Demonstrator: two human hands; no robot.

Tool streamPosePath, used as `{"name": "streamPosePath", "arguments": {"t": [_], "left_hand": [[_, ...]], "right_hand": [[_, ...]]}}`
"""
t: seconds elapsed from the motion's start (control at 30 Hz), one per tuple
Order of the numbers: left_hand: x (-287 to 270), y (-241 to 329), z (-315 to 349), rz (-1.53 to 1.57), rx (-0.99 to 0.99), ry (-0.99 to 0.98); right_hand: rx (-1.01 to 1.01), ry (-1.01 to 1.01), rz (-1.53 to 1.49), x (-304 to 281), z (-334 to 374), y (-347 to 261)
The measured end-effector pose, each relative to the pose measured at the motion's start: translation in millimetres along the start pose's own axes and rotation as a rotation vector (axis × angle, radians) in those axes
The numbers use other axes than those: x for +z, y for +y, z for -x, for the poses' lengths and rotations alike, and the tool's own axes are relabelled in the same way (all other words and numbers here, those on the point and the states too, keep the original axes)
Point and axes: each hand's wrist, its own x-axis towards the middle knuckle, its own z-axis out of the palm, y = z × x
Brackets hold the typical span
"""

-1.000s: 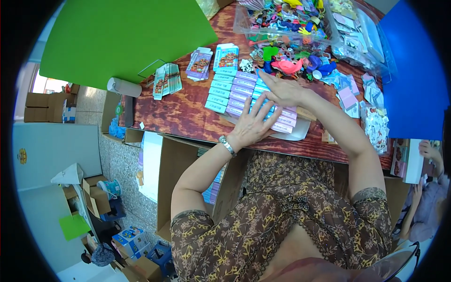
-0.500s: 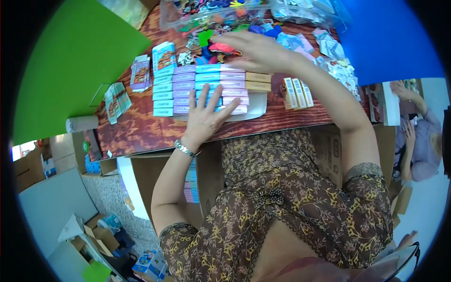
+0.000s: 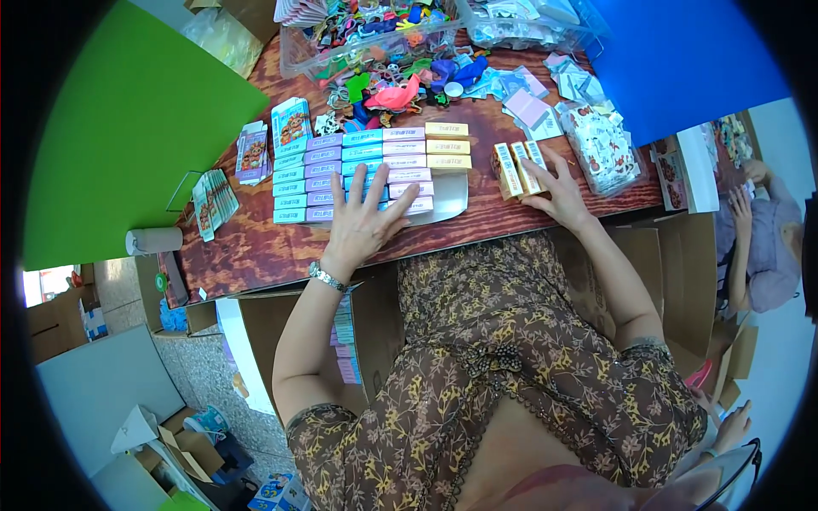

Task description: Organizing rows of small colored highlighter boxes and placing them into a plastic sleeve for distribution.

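Observation:
My left hand [image 3: 362, 228] lies with spread fingers over the near part of a block of small flat boxes. The block has columns of teal boxes [image 3: 290, 187], purple boxes [image 3: 322, 185], blue boxes [image 3: 361, 152] and pink boxes [image 3: 404, 147]. A shorter stack of yellow boxes [image 3: 448, 146] adjoins its far right corner. Under the block, a white sheet or tray [image 3: 450, 200] shows at the right. Farther right, my right hand [image 3: 564, 198] has thumb and fingers closed around the end of a short row of yellow boxes [image 3: 506, 172] standing on edge.
Behind the block lies a pile of colourful small items [image 3: 396, 95], below a clear plastic bin [image 3: 319, 61]. Packs of printed cards [image 3: 204, 204] lie at left. A bag of printed pieces [image 3: 601, 149] sits at right. Green [image 3: 145, 119] and blue panels [image 3: 690, 68] flank the table; a co-worker [image 3: 767, 230] is at far right.
My right hand has come down from above the colourful pile to the yellow boxes at the right. My left hand stays on the block. The view has shifted slightly.

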Motion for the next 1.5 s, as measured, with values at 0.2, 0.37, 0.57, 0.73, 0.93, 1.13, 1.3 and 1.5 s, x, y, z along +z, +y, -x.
{"name": "streamPosePath", "arguments": {"t": [0.2,0.37,0.57,0.73,0.93,1.13,1.3,1.5], "left_hand": [[7,-2,1,-0.015,0.015,0.038],[9,-4,1,-0.018,0.03,0.062],[6,-3,2,-0.01,0.04,0.037],[5,-2,1,-0.11,0.146,0.042],[2,-1,3,-0.084,0.171,0.069],[4,-4,1,-0.029,0.175,0.064],[4,-5,1,0.017,0.178,0.083],[7,-7,5,0.045,0.185,0.1]], "right_hand": [[0.093,0.112,-0.203,1,1,11],[0.173,0.182,-0.197,8,0,13],[0.128,0.333,0.043,26,-4,-8],[0.263,0.343,0.027,22,-1,-3],[0.256,0.573,-0.234,-43,-11,-29],[-0.305,0.147,-0.032,-29,-39,-114],[-0.322,0.049,-0.08,10,-41,-112],[-0.3,-0.037,-0.084,17,-41,-114]]}}
